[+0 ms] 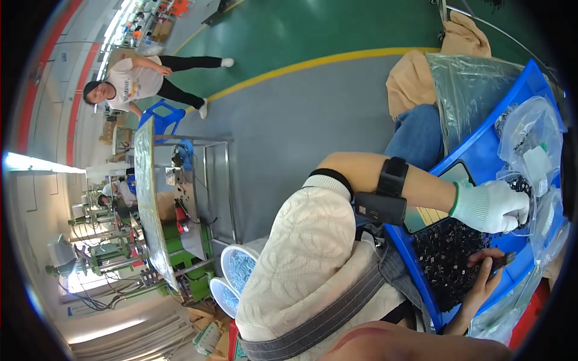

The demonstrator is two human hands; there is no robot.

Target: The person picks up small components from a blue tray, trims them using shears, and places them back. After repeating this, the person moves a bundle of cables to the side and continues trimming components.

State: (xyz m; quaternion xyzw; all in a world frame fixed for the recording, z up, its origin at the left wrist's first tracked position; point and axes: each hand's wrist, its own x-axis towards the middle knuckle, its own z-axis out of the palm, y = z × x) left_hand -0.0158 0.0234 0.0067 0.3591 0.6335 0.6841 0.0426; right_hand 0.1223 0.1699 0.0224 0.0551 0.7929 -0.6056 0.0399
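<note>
My left hand (490,206), in a white knit glove, reaches over a blue tray (432,301). Its fingers curl down by a clear plastic bag (530,129) with small dark parts in it; what they grip is hidden. My bare right hand (480,284) is lower in the picture, over a heap of small black parts (445,259). Its fingers are closed on a short dark piece with a grey end (503,260). A black device (380,207) is strapped to my left forearm. Below that forearm lies a dark-rimmed, glossy rectangular panel (457,173).
Clear plastic sheeting (472,90) and tan cloth (412,81) lie beside the tray. Two white tubs of blue pieces (241,268) stand behind my left arm. A metal-framed table (150,198), a blue stool (161,117) and a standing person (135,81) are farther off.
</note>
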